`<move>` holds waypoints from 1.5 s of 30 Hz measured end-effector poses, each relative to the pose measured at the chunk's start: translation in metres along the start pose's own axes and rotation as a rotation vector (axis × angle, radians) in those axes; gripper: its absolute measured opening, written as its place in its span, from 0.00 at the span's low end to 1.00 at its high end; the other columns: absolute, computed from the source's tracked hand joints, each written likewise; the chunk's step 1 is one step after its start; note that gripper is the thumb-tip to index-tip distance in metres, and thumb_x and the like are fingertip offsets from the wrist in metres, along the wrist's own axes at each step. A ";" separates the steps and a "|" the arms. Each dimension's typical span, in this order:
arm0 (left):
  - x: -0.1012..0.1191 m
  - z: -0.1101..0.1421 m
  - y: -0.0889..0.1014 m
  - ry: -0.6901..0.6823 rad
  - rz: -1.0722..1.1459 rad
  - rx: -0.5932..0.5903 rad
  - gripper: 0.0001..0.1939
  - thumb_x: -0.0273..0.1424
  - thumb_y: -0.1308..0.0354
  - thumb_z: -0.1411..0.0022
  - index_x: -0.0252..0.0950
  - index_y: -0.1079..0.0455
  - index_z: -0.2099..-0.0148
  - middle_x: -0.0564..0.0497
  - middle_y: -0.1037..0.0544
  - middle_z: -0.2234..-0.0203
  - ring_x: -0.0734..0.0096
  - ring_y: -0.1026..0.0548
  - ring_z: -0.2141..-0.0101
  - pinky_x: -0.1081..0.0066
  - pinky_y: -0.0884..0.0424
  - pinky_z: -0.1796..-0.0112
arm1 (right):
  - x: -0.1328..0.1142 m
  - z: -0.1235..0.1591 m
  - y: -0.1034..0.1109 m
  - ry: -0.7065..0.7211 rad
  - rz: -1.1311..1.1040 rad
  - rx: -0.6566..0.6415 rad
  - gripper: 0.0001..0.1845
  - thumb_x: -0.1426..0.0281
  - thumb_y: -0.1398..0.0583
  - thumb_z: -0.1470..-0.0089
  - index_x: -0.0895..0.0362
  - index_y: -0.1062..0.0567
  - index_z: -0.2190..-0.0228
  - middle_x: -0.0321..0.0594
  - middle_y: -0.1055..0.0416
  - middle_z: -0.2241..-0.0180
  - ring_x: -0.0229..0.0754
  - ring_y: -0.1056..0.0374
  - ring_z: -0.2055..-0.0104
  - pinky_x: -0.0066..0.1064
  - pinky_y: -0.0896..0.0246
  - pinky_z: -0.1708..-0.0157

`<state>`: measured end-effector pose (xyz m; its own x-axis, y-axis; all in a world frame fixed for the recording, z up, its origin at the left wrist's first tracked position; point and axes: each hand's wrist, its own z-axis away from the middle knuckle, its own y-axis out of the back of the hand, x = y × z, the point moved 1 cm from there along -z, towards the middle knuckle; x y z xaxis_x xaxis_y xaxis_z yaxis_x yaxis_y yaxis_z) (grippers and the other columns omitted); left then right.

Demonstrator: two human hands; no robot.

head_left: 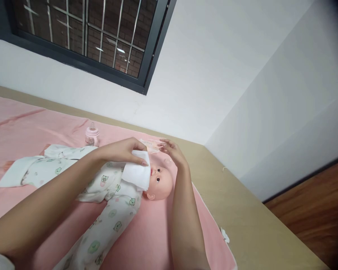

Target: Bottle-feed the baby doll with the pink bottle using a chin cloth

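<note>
A baby doll [161, 183] in white printed clothes lies on its back, its head toward the right. My left hand [129, 149] pinches a folded white tissue [136, 172] between thumb and fingers. The tissue covers the doll's neck and chin area, while its eyes and forehead show. Beyond the doll's head, my right hand [173, 153] hovers with its fingers apart and slightly bent. Its fingertips are close to a clear plastic packet [150, 145] on the far side; whether they touch it I cannot tell.
A pink-capped baby bottle [92, 135] stands behind the doll. The pink sheet [154, 228] lies over a wooden tabletop [225, 195]. A small white item [224, 235] rests at the sheet's right edge. A white wall [186, 93] and a barred window [101, 37] are behind.
</note>
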<state>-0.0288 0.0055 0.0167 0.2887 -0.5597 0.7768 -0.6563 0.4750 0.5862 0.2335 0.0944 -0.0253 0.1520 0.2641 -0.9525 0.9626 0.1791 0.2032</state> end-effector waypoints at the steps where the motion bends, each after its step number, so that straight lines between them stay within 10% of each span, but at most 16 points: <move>1: -0.002 -0.004 -0.005 0.002 -0.029 -0.012 0.16 0.41 0.38 0.45 0.33 0.33 0.72 0.55 0.33 0.77 0.74 0.35 0.75 0.76 0.43 0.76 | 0.013 -0.002 0.002 -0.044 -0.031 0.010 0.21 0.61 0.34 0.53 0.57 0.25 0.57 0.42 0.24 0.61 0.37 0.29 0.64 0.36 0.35 0.52; 12: -0.013 -0.020 -0.036 0.076 -0.254 -0.030 0.12 0.36 0.42 0.45 0.35 0.38 0.75 0.56 0.35 0.79 0.71 0.36 0.75 0.71 0.46 0.75 | 0.095 0.002 0.000 -0.315 -0.268 0.030 0.15 0.69 0.33 0.53 0.58 0.24 0.61 0.44 0.22 0.64 0.41 0.25 0.61 0.37 0.35 0.47; 45: -0.031 -0.030 -0.038 0.060 -0.424 0.119 0.09 0.25 0.43 0.45 0.34 0.23 0.63 0.49 0.19 0.62 0.61 0.24 0.60 0.73 0.36 0.63 | 0.114 -0.003 0.003 -0.302 -0.321 0.104 0.09 0.75 0.37 0.49 0.60 0.24 0.63 0.42 0.22 0.65 0.38 0.25 0.62 0.32 0.31 0.50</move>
<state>0.0076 0.0251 -0.0227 0.5872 -0.6461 0.4876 -0.5460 0.1285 0.8279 0.2532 0.1277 -0.1326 -0.1143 -0.0803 -0.9902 0.9868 0.1061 -0.1225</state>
